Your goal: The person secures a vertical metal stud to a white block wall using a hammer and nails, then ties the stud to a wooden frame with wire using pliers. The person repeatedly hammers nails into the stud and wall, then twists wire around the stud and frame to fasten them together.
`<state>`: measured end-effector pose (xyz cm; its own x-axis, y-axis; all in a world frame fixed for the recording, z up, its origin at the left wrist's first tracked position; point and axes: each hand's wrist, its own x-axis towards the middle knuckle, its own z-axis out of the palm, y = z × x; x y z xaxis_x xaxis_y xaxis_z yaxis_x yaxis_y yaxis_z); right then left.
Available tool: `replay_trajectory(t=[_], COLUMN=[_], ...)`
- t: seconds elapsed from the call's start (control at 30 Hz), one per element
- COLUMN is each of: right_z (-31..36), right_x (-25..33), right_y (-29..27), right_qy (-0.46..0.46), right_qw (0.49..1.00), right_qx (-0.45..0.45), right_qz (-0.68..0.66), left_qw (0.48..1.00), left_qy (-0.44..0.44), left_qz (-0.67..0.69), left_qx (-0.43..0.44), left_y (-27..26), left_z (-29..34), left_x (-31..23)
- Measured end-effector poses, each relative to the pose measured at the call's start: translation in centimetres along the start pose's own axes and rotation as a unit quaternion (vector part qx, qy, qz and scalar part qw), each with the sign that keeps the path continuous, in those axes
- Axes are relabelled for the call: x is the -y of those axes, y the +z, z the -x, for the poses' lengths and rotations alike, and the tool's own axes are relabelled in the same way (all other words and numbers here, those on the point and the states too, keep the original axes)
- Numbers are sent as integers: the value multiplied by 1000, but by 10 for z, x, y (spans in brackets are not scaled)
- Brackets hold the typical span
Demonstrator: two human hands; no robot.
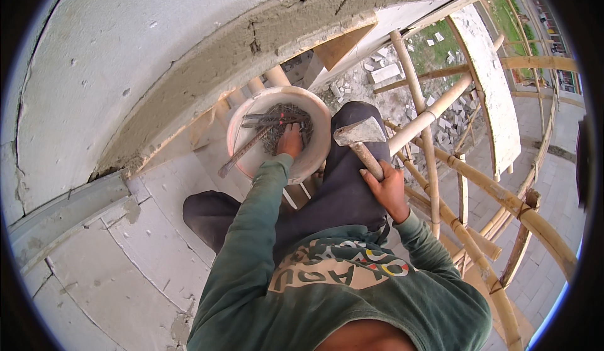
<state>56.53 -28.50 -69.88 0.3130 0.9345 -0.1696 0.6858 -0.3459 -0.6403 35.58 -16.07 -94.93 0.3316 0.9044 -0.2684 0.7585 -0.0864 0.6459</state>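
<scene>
Your right hand (389, 190), right of centre in the frame, is closed around the handle of a hatchet (360, 132). The hatchet's flared metal head is dull grey and scuffed; the handle is cylindrical and worn. Your left hand (290, 140) reaches into a round, pale bucket (322, 124) near the centre; whether its fingers grip anything cannot be told. The bucket holds thin, dark nails (272, 142) and a long, rust-brown bar (242, 154) crossing its left rim. At upper left, rough grey mortar (189, 80) adjoins pitted, pale blocks (145, 23).
</scene>
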Motion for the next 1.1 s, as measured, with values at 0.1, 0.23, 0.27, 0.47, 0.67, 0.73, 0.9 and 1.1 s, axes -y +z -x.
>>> replay_trajectory(t=[0.1,0.23,0.27,0.47,0.67,0.73,0.9,1.1], right_z=[3,4,4,3,7,8,6,0], right_x=[-1,0,1,2,1,1,6,80], right_y=[0,2,2,4,2,3,1,-17], right_qy=[-9,5,15,-12,15,10,32,35], right_qw=[1000,1000,1000,1000,1000,1000,999,992], right_qx=[-7,-16,-8,-15,3,0,7,95], right_qz=[9,-3,-4,9,26,22,22,-81], left_qw=[999,998,999,995,995,997,986,769], left_qy=[9,14,11,25,17,11,13,-88], left_qz=[-49,-61,-47,-79,-83,-71,121,632], left_qx=[14,3,-5,50,57,16,-113,-33], left_y=[-4,-17,-20,-20,-22,-35,-92,-202], left_z=[-4,-5,-5,-11,-5,0,11,62], left_x=[-5,-8,-9,-15,-14,-10,-3,-63])
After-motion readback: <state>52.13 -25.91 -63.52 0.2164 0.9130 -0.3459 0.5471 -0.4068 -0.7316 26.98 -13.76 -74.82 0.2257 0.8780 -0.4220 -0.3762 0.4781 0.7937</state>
